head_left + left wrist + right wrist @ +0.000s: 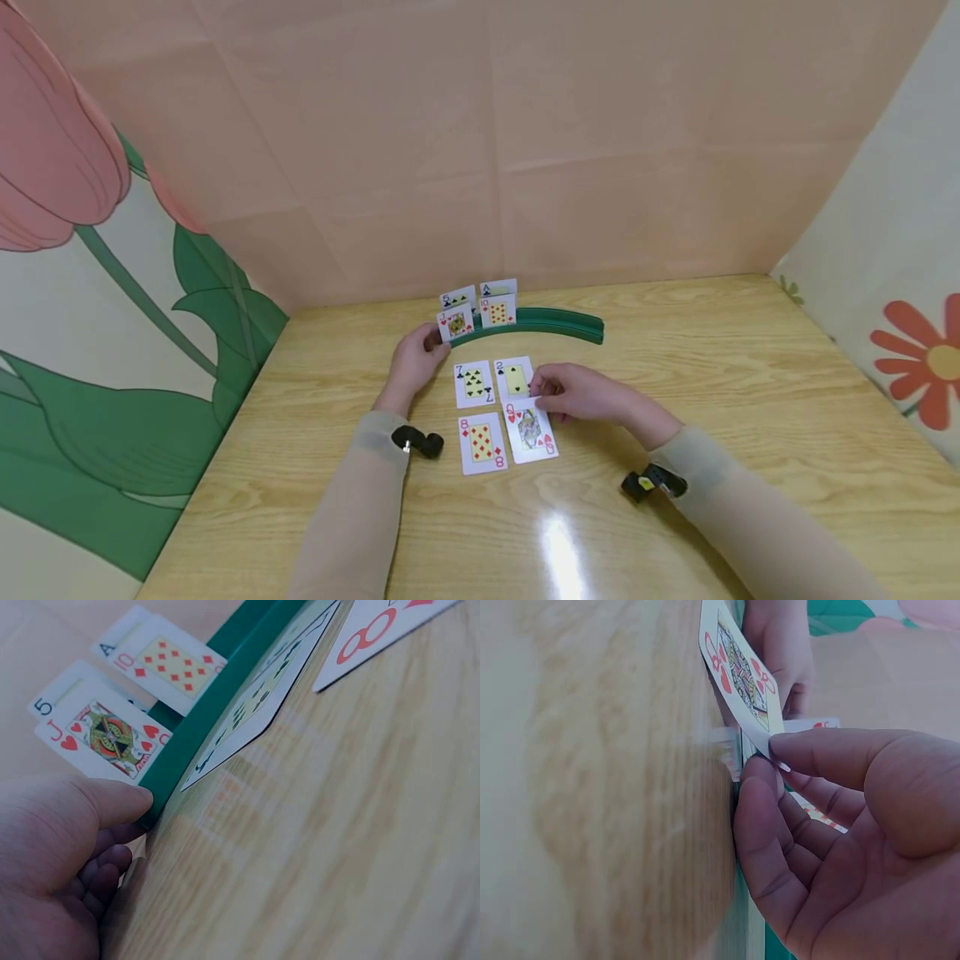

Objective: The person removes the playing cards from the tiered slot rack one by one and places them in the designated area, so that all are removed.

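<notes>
My right hand (581, 392) pinches the queen of hearts (531, 433) by its upper right corner, thumb on the face and fingertips beneath; the right wrist view shows the card tilted up from the table. This card overlaps the lower edge of the two of spades (515, 378). At the left end of a curved green card holder (562, 323), my left hand (415, 367) grips the tip between thumb and curled fingers. Standing in the holder are the jack of hearts (109, 735) and ten of diamonds (176, 666) in front, a five (459, 297) and an ace (498, 287) behind.
On the wooden table (675, 350) lie the seven of clubs (474, 384) and, below it, the eight of diamonds (483, 443), both face up. A pink cloth backdrop (525, 167) rises behind the table. Black wrist cameras sit on both sleeves.
</notes>
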Action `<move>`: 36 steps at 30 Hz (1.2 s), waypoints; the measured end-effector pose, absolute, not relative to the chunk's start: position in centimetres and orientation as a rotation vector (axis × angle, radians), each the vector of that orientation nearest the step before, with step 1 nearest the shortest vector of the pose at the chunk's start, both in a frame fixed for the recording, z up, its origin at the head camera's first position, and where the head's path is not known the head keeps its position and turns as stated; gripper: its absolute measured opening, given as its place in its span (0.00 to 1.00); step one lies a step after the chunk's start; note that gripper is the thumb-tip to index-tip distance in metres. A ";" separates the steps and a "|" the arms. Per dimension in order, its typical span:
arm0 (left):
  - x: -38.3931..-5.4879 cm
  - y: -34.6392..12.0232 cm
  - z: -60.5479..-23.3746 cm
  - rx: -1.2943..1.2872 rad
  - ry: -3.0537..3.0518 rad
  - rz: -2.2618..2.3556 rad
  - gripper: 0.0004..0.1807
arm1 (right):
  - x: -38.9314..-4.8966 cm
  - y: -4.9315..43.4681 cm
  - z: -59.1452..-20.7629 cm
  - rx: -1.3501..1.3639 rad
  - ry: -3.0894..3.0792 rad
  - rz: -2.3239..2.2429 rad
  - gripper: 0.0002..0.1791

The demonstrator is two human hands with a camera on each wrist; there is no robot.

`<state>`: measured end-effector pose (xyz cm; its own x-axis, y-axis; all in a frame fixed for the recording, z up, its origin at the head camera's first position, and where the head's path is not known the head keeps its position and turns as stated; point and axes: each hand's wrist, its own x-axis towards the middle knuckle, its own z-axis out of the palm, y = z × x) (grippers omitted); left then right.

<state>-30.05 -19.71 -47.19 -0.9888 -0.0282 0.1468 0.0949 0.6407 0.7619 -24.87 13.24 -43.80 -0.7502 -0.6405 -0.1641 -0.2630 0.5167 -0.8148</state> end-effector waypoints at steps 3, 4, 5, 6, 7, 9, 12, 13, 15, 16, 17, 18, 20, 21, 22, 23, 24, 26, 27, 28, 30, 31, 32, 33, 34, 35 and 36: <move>-30.0 -19.6 -47.0 -0.055 -2.715 -1.271 0.18 | -24.9 13.2 -43.9 -0.741 2.346 -1.105 0.03; -30.0 -19.6 -47.0 -0.054 -2.717 -1.270 0.19 | -24.9 13.2 -43.9 -0.739 2.359 -1.095 0.02; -30.0 -19.6 -46.9 -0.054 -2.718 -1.271 0.19 | -24.8 13.1 -43.8 -0.740 2.370 -1.084 0.02; -30.0 -19.6 -46.9 -0.052 -2.720 -1.268 0.19 | -24.8 13.1 -43.8 -0.746 2.379 -1.076 0.02; -30.0 -19.6 -46.9 -0.049 -2.723 -1.267 0.19 | -24.8 13.1 -43.8 -0.753 2.386 -1.068 0.02; -30.0 -19.7 -46.9 -0.048 -2.725 -1.262 0.20 | -24.7 13.0 -43.7 -0.747 2.402 -1.054 0.02; -30.1 -19.7 -46.9 -0.053 -2.723 -1.256 0.19 | -24.6 12.8 -43.6 -0.745 2.418 -1.039 0.03; -30.1 -19.7 -46.9 -0.056 -2.721 -1.258 0.19 | -24.6 12.8 -43.6 -0.740 2.423 -1.035 0.03; -30.1 -19.7 -47.0 -0.060 -2.718 -1.261 0.19 | -24.6 12.8 -43.7 -0.734 2.433 -1.028 0.03; -30.1 -19.7 -47.0 -0.060 -2.717 -1.265 0.19 | -24.6 12.7 -43.7 -0.734 2.439 -1.025 0.02; -30.1 -19.8 -47.0 -0.060 -2.715 -1.268 0.19 | -24.6 12.7 -43.8 -0.734 2.444 -1.022 0.02; -30.1 -19.8 -47.0 -0.058 -2.715 -1.270 0.19 | -24.6 12.7 -43.9 -0.734 2.450 -1.017 0.02; -30.1 -19.8 -47.1 -0.055 -2.718 -1.274 0.19 | -24.7 12.6 -44.1 -0.730 2.469 -1.002 0.02; -30.1 -19.8 -47.1 -0.053 -2.719 -1.275 0.20 | -24.7 12.6 -44.2 -0.731 2.480 -0.992 0.03; -30.1 -19.8 -47.1 -0.052 -2.720 -1.275 0.20 | -24.7 12.6 -44.2 -0.733 2.490 -0.982 0.03; -30.1 -19.8 -47.2 -0.052 -2.721 -1.275 0.20 | -24.7 12.5 -44.3 -0.735 2.498 -0.973 0.03; -30.1 -19.8 -47.2 -0.051 -2.723 -1.275 0.20 | -24.7 12.5 -44.3 -0.736 2.508 -0.964 0.03; -30.1 -19.8 -47.2 -0.051 -2.723 -1.276 0.20 | -24.7 12.5 -44.4 -0.734 2.522 -0.953 0.04; -30.1 -19.8 -47.2 -0.054 -2.722 -1.276 0.19 | -24.7 12.4 -44.4 -0.733 2.523 -0.952 0.04; -30.1 -19.8 -47.2 -0.054 -2.723 -1.275 0.19 | -24.7 12.4 -44.3 -0.736 2.526 -0.950 0.04; -30.1 -19.8 -47.2 -0.056 -2.722 -1.274 0.19 | -24.7 12.4 -44.3 -0.735 2.529 -0.950 0.04; -30.1 -19.8 -47.3 -0.057 -2.722 -1.271 0.19 | -24.7 12.4 -44.3 -0.738 2.530 -0.951 0.04; -30.1 -19.8 -47.3 -0.059 -2.721 -1.270 0.19 | -24.7 12.4 -44.3 -0.743 2.531 -0.952 0.04; -30.1 -19.8 -47.3 -0.062 -2.721 -1.267 0.19 | -24.6 12.4 -44.3 -0.750 2.532 -0.952 0.04; -30.1 -19.7 -47.3 -0.063 -2.721 -1.264 0.19 | -24.6 12.4 -44.3 -0.755 2.535 -0.951 0.04; -30.1 -19.7 -47.3 -0.065 -2.720 -1.262 0.19 | -24.6 12.4 -44.3 -0.757 2.537 -0.950 0.04; -30.0 -19.7 -47.3 -0.068 -2.720 -1.260 0.19 | -24.6 12.4 -44.4 -0.758 2.539 -0.949 0.05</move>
<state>-30.03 -19.74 -47.30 -0.9887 -0.0194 0.1489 0.1010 0.6478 0.7551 -24.62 12.43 -44.38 -0.8058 -0.5814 -0.1125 -0.3651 0.6373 -0.6786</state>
